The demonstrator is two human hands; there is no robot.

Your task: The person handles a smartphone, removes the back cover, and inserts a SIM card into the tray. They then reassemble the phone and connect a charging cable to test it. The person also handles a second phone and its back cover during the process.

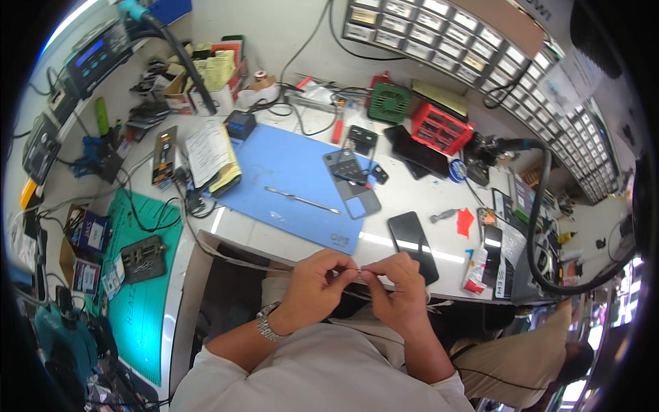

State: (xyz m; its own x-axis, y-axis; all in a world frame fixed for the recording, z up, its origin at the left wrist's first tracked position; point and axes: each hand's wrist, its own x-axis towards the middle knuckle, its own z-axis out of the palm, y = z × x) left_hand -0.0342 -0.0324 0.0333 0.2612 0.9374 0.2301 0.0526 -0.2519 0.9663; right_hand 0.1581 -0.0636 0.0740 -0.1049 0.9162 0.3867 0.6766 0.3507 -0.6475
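Observation:
My left hand (pixel 317 280), with a metal watch (pixel 266 323) on its wrist, and my right hand (pixel 399 288) meet in front of the table's near edge. Thumb and fingers of each are pinched together, the fingertips nearly touching. Whatever lies between them is too small to make out. A pale cord (pixel 237 259) runs along the table edge toward my left hand; whether I hold it, I cannot tell. Just beyond my right hand lies a dark smartphone (pixel 414 240). Past the hands, a thin metal pry tool (pixel 302 200) rests on a blue mat (pixel 274 161).
A grey phone housing (pixel 351 187) overlaps the mat's right side. Farther right are a red parts organizer (pixel 441 129), a green fan box (pixel 389 103) and a white-and-red tube (pixel 475 269). A teal mat (pixel 141 309) covers the left bench. A thick black hose (pixel 539 233) arches at right.

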